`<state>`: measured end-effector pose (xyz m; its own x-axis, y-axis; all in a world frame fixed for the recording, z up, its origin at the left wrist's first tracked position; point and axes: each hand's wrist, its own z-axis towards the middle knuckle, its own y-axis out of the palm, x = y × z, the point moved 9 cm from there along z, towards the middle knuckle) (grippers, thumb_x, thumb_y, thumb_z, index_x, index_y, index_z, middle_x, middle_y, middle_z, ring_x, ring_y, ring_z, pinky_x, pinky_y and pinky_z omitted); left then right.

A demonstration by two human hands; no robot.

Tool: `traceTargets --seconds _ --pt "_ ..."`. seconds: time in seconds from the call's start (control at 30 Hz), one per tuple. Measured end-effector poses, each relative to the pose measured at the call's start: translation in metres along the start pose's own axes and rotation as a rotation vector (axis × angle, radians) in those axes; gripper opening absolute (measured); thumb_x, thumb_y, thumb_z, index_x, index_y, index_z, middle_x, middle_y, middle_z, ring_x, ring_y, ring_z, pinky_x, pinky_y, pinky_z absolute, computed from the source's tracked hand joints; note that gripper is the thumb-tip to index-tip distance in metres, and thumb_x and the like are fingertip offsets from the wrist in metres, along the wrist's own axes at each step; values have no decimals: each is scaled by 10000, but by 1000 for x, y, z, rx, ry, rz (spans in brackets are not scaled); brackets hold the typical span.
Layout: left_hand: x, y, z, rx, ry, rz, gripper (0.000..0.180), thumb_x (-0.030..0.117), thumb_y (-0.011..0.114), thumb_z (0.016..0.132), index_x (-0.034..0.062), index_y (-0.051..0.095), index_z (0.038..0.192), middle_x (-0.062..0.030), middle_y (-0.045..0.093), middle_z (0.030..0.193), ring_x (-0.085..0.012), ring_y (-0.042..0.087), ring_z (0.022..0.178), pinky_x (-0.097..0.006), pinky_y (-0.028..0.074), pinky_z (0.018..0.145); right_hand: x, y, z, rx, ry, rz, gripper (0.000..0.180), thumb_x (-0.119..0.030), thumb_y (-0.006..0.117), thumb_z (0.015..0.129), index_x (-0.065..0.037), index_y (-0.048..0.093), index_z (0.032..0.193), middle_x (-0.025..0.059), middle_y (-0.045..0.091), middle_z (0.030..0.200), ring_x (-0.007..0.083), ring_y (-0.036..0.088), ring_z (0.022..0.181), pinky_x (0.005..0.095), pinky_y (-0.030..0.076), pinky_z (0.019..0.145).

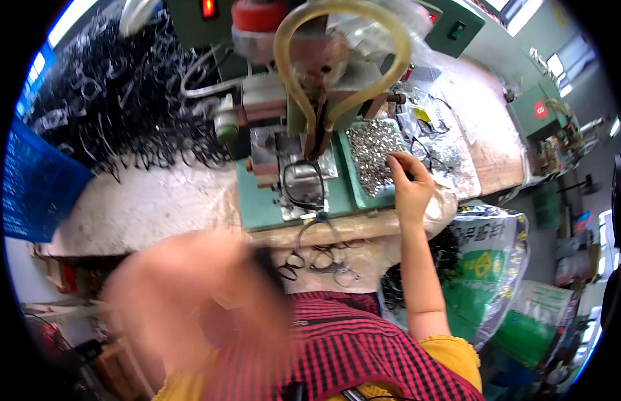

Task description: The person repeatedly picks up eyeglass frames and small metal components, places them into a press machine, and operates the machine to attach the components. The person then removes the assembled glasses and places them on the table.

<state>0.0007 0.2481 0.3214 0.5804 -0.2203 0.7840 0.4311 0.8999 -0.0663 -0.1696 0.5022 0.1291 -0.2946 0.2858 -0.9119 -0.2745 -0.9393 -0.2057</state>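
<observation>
My right hand (412,188) is over the right edge of a green tray (356,179) of small shiny metal pieces (372,152). Its thumb and forefinger are pinched together; whatever may be between them is too small to make out. My left hand (190,287), low on the left in front of my body, is smeared by motion, so its fingers cannot be read. A dark blur lies at its right side. Left of the tray, a black looped piece (302,203) rests on the metal plate of a bench machine (315,50).
A yellowish hose (281,41) arches over the machine. Several thin dark loops (317,259) lie at the table's front edge. Black looped pieces (89,87) are heaped at the back left, beside a blue basket (39,180). A green-and-white sack (487,267) stands at the right.
</observation>
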Motion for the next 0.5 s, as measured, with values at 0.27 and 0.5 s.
traceTargets --seconds 0.27,0.5 --pt "94 31 -11 -577 287 -613 172 140 506 995 53 652 1014 -84 613 771 -207 560 608 -302 433 536 5 11 -7 24 -11 72 107 -49 695 863 -19 725 962 34 703 867 104 633 818 252 494 788" --pt "7 -99 -63 -59 -374 333 260 212 587 979 -9 692 892 -109 679 824 -188 613 676 -291 461 596 -27 33 -1 -12 -111 4 97 -27 695 879 12 704 967 47 707 885 108 640 815 258 496 769"
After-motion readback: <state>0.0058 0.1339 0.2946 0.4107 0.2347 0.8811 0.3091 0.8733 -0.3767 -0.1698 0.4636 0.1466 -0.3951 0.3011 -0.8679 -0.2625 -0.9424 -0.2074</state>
